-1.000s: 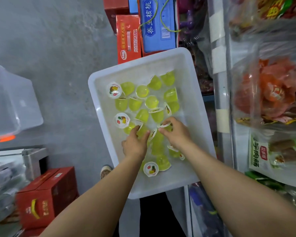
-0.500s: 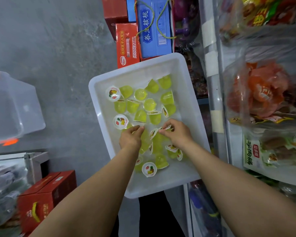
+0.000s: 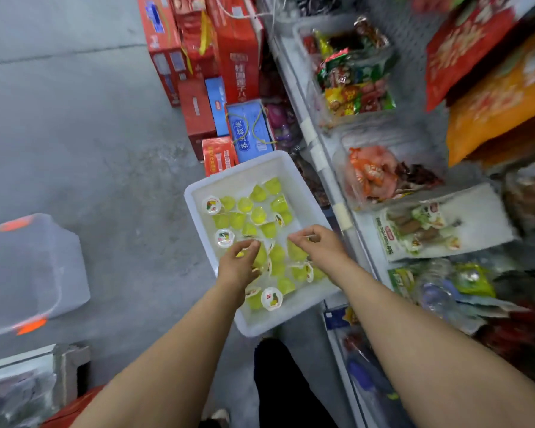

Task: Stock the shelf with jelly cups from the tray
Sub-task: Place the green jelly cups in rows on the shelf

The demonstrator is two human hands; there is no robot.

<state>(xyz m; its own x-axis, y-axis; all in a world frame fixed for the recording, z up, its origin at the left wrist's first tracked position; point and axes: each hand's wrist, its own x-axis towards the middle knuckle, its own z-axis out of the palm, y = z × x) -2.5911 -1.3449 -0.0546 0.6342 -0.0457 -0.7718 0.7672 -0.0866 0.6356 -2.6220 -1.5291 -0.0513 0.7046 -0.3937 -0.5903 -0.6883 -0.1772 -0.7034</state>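
Your left hand (image 3: 240, 267) curls around a jelly cup (image 3: 243, 254) over the white tray (image 3: 261, 325); your right hand (image 3: 317, 245), at three o'clock from it, pinches something I can't make out.

Tray (image 3: 198, 208): plain white. Jelly cups (image 3: 258, 215): translucent yellow-green; upturned lids white with a small fruit print in red, yellow and green. Floor (image 3: 74, 134): mottled grey concrete. Cartons (image 3: 238, 57) beyond the tray: red with pale lettering; one blue box (image 3: 249, 131), white characters, tied with yellow-green cord. Storage bin (image 3: 28, 273): clear, orange clips. Shelf (image 3: 322, 156): packets mixed red, orange, green.
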